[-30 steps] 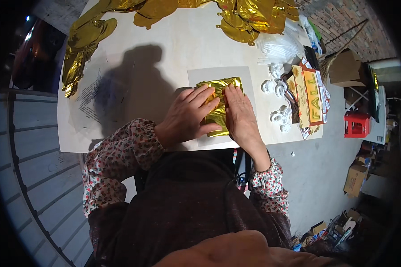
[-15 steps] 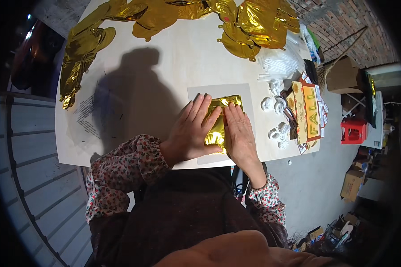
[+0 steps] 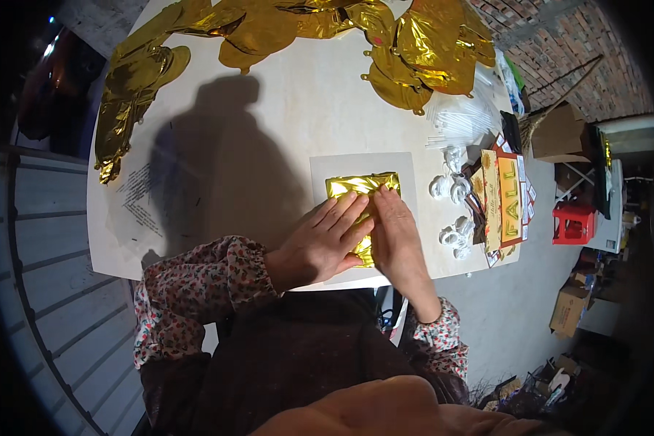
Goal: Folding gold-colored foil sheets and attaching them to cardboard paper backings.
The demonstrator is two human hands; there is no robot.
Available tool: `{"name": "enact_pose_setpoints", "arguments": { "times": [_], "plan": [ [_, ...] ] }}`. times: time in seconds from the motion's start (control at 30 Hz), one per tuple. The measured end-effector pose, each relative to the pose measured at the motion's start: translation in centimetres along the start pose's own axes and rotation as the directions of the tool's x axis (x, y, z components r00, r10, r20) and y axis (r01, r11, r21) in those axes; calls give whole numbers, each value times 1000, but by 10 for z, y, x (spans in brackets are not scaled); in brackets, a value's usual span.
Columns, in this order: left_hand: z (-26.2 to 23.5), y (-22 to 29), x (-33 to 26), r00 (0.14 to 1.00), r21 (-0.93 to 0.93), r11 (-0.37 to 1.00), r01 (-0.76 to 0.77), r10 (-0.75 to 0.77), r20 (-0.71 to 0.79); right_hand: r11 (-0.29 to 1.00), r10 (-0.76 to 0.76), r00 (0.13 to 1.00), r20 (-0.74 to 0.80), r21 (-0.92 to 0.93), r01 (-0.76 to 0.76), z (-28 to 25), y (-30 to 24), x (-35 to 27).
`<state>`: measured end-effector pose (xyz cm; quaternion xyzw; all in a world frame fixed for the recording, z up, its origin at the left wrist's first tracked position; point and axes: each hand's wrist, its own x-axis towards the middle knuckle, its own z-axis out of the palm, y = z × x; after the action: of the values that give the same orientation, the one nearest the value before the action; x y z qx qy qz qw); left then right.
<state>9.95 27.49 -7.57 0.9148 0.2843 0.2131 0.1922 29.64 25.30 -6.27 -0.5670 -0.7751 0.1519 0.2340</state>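
Note:
A folded gold foil balloon (image 3: 349,186), pressed into a small flat rectangle, lies on a thin grey board (image 3: 324,167) at the table's near edge. Flat across its left and middle part rests my left hand (image 3: 320,243), fingers stretched out. My right hand (image 3: 398,240) lies along its right side, fingers straight and close together. The fingers of both hands nearly meet over the foil. Shiny foil shows beyond the fingertips and in the gap between the hands; the rest is hidden under them.
More flat gold foil balloons (image 3: 258,35) line the table's far and left edges. Clear plastic bags (image 3: 127,211) lie at left. On the right are white straws (image 3: 458,120), coiled white ribbon bundles (image 3: 458,190) and printed cards (image 3: 503,196). A red stool (image 3: 574,222) stands on the floor beyond.
Both hands have slid slightly toward me over the foil and come closer together, leaving more of its far end uncovered. The whole view has shifted a little.

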Motion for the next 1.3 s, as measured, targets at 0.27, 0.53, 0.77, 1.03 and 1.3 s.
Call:
{"name": "enact_pose_setpoints", "arguments": {
  "times": [0.27,0.53,0.77,1.03,1.3],
  "plan": [
    [0,2,1,999,47,999,13,-15,39,997,19,968,249,70,-38,-42,21,82],
    [2,3,-1,1000,59,998,11,-10,-20,996,-9,796,606,73,-45,-47,34,119],
    [3,3,-1,1000,28,999,20,-20,-23,998,-58,754,655,47,36,-45,34,128],
    [3,3,1,999,21,999,37,-37,-1,978,42,734,678,121,-168,-42,33,130],
    [4,2,1,1000,17,1000,10,-10,-15,967,83,706,703,115,-229,-38,32,134]
  ]
}}
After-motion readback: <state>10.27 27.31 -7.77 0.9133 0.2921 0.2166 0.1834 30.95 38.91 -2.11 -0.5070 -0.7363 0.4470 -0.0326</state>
